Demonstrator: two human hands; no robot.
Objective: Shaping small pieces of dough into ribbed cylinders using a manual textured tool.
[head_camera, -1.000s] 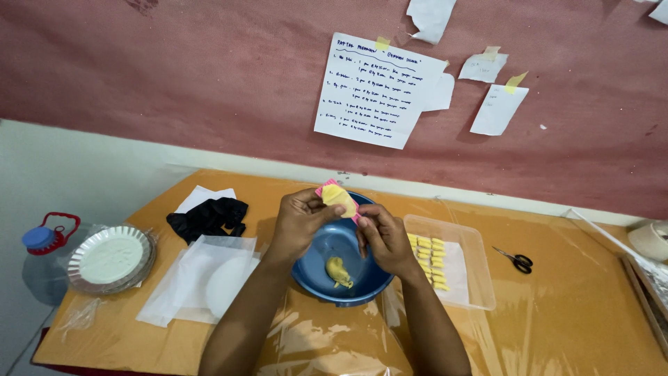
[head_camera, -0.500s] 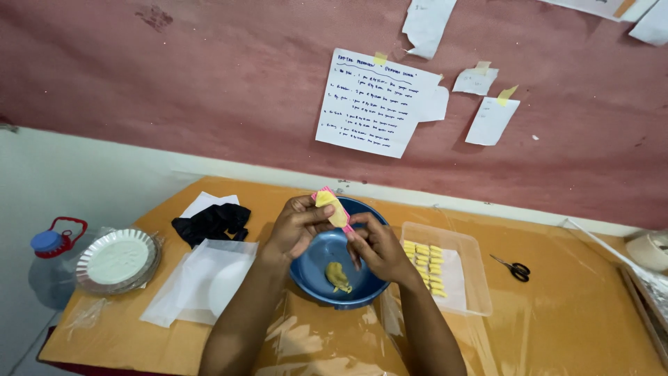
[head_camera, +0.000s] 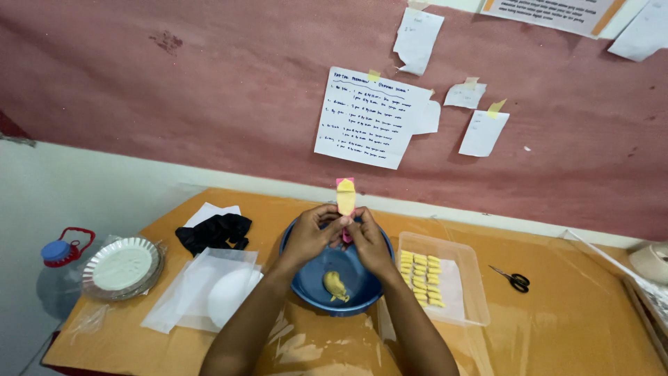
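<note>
While both hands met above the blue bowl (head_camera: 299,289), the left hand (head_camera: 311,235) and the right hand (head_camera: 369,240) each kept a closed grip on the lower end of a pink mould (head_camera: 345,209), which stood upright with a strip of yellow dough (head_camera: 346,197) pressed on its top. A lump of yellow dough lay in the bowl, and just right of it a clear tray (head_camera: 470,278) held rows of small yellow pieces (head_camera: 420,277), while scissors (head_camera: 513,278) rested further right on the tabletop (head_camera: 570,327)
</note>
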